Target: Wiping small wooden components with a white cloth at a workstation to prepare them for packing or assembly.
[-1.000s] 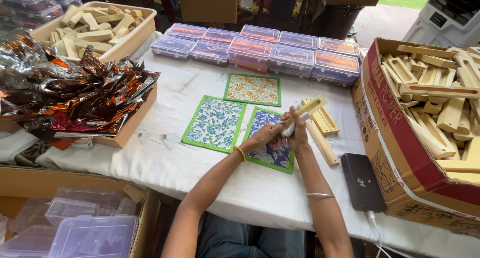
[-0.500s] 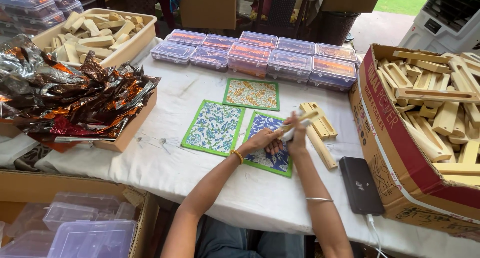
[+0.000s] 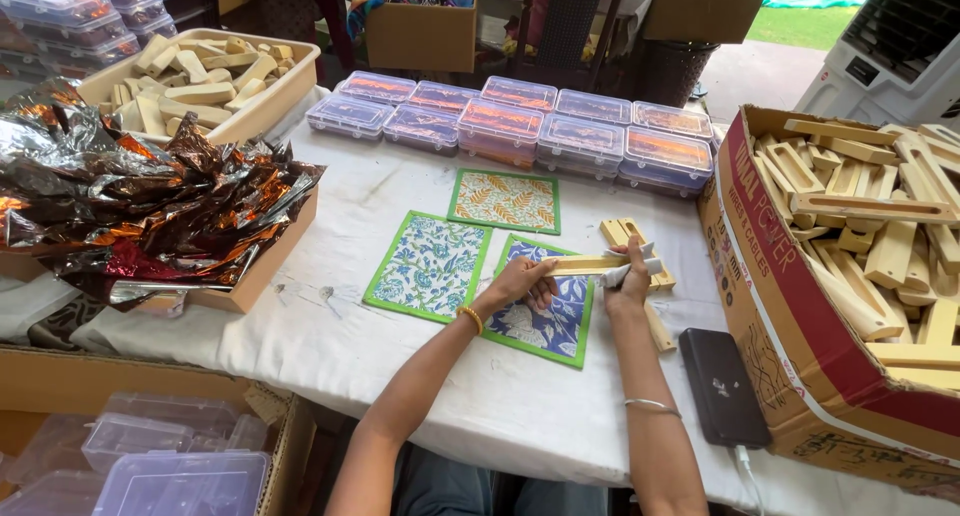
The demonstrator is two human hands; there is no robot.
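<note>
Wooden strip (image 3: 585,264) now level between both hands.

A single head-worn camera looks steeply down and forward from above the seated person, close enough that both forearms rise from the near edge. It faces across the white table (image 3: 330,336) toward far cardboard boxes and a doorway. The left side takes in a box of crinkled foil (image 3: 140,201), the right a carton of wooden pieces (image 3: 860,226). No second view shares the scene.
</note>
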